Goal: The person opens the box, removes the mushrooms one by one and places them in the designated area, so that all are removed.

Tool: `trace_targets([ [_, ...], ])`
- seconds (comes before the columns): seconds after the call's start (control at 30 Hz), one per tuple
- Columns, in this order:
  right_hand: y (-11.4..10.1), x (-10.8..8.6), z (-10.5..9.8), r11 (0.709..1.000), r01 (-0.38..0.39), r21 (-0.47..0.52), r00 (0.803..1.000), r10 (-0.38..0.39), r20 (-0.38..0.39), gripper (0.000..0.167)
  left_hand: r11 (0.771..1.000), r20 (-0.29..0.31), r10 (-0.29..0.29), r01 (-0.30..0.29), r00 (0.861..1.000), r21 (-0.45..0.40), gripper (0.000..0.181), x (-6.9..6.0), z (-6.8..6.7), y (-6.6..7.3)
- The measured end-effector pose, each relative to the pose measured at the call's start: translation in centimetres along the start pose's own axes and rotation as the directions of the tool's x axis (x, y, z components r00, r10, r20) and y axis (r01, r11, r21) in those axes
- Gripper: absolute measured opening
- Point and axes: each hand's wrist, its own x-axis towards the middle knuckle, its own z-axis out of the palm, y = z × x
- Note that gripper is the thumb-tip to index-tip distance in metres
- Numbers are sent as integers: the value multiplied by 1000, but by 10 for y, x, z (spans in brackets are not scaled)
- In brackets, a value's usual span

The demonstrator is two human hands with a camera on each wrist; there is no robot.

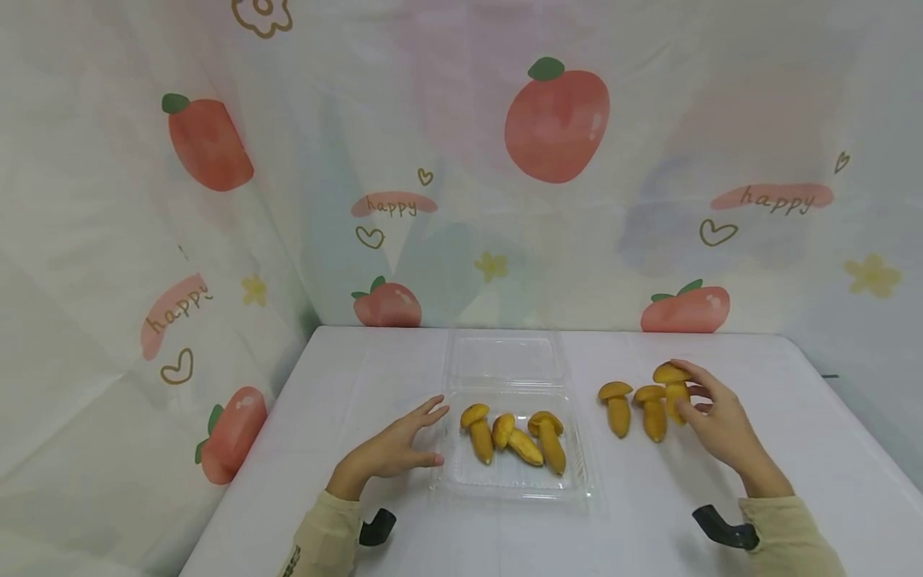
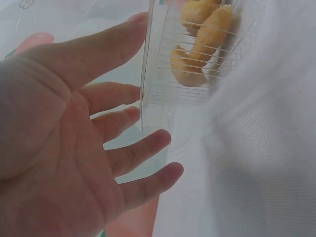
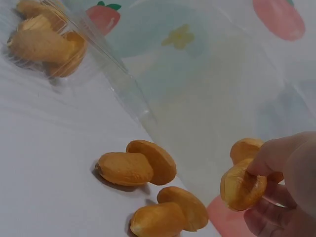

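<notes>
My right hand (image 1: 724, 429) pinches a yellow-brown mushroom (image 1: 674, 393) by its stem, cap upward; in the right wrist view this mushroom (image 3: 242, 185) sits between thumb and fingers. Two similar mushrooms, one further left (image 1: 616, 407) and one nearer the hand (image 1: 652, 415), lie on the table beside it. A clear plastic box (image 1: 505, 485) with its lid (image 1: 508, 357) folded back holds three mushrooms (image 1: 519, 445). With fingers spread, my left hand (image 1: 389, 449) is at the box's left side. In the left wrist view its thumb and some fingertips appear at the box wall (image 2: 153, 94).
The white table (image 1: 620, 529) ends at the back against a fabric backdrop (image 1: 461, 240) printed with fruit, hearts and the word "happy". Another stretch of fabric (image 1: 94, 320) hangs along the left. Black curved pieces (image 1: 378, 527) stick out near both sleeves.
</notes>
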Motion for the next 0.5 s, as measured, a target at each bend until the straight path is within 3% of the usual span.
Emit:
trace_targets([
  [0.5, 34, -3, -9, 996, -79, -41, 996, 78, -33, 56, 1000, -1, 0, 0, 1000, 5, 80, 0, 0, 1],
])
